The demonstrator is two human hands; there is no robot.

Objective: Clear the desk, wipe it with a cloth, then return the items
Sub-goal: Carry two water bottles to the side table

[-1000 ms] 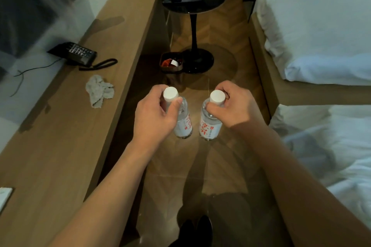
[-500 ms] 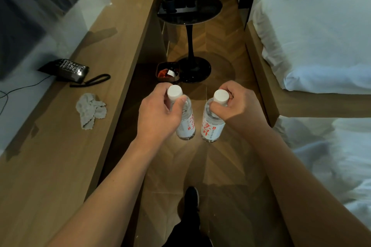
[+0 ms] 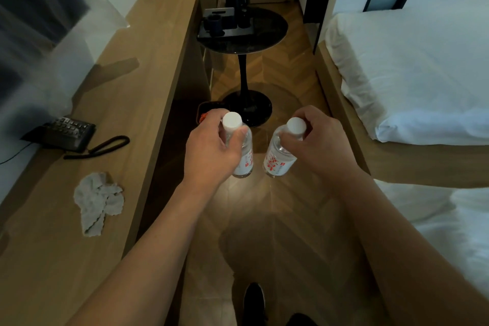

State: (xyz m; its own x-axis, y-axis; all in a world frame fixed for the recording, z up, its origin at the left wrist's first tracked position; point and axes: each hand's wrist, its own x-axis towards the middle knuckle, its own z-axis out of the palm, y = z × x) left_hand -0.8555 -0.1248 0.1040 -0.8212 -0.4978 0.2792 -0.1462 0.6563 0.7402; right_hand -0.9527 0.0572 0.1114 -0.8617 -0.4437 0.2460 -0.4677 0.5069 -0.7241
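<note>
My left hand grips a clear water bottle with a white cap and a red label, by its neck. My right hand holds a second, matching water bottle the same way. Both bottles hang side by side over the wooden floor, to the right of the long wooden desk. A crumpled grey cloth lies on the desk to the left of my left forearm. A black telephone with a coiled cord sits further back on the desk by the wall.
A round black side table with a dark tray, cups and a kettle stands ahead in the aisle. A small bin sits on the floor by its base. Two white beds line the right side. My dark shoe is below.
I have stepped forward along the aisle with both bottles: the cloth and telephone have slid nearer and lower in view, and the side table has drawn closer. My grip on both bottles is unchanged.
</note>
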